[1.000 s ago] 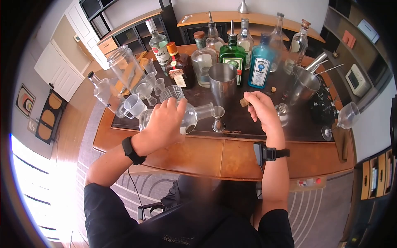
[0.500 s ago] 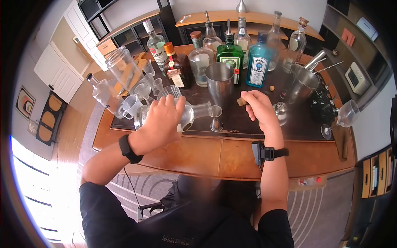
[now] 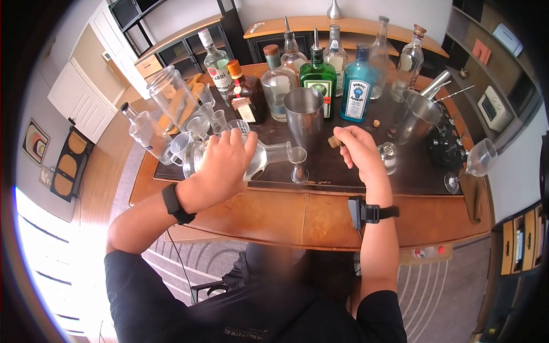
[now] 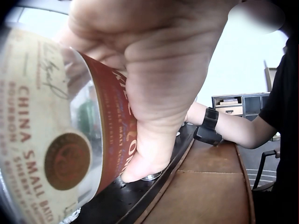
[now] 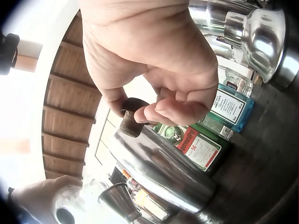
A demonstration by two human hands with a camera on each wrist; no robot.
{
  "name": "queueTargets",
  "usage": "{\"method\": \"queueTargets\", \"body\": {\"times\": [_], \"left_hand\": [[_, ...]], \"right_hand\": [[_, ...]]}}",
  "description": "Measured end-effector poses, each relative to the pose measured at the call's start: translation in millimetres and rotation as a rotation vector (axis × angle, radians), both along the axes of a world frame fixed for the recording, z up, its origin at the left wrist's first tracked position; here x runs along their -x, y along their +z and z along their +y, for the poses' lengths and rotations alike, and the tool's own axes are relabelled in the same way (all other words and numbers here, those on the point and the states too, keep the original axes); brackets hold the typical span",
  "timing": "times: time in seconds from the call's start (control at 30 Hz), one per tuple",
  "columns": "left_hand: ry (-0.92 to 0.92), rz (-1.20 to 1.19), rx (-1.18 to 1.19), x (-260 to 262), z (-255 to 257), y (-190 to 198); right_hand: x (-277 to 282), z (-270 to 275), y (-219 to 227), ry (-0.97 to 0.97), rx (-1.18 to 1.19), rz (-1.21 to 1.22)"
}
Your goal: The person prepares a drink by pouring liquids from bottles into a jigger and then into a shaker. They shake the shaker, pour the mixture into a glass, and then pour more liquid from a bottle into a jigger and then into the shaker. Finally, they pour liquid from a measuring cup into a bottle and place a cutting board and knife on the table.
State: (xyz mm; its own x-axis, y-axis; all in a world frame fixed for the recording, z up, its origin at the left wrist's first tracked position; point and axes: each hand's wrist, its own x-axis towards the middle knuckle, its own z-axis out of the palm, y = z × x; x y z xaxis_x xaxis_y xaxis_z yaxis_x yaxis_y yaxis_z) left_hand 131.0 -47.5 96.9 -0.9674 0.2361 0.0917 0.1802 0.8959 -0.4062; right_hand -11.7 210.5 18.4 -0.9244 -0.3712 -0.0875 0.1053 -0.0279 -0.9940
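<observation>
Head cam: my L hand grips clear bottle, neck still at jigger rim just R of grip, R hand pinching cork, so I reckon pour's ongoing.

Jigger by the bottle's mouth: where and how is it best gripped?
The jigger is probably best pinched at its narrow waist, from the person's right: it stands upright, flares above and below, and the tilted bottle crowds its rim from the left.

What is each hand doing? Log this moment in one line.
left hand: grips tilted bottle | bottle: mouth at rim of jigger | jigger: upright | right hand: pinches cork | flow: cannot tell
</observation>
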Motion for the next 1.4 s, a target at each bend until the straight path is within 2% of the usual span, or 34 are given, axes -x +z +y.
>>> {"method": "queueTargets", "body": {"times": [0.97,1.4], "left_hand": [[-0.034,0.045,0.251,4.7,2.0,7.4],[-0.017,0.011,0.254,5.7,4.8,11.9]], "right_hand": [[-1.5,0.9,1.0,-0.004,0.012,-0.008],[-1.4,1.8,0.5,0.001,0.024,0.009]]}}
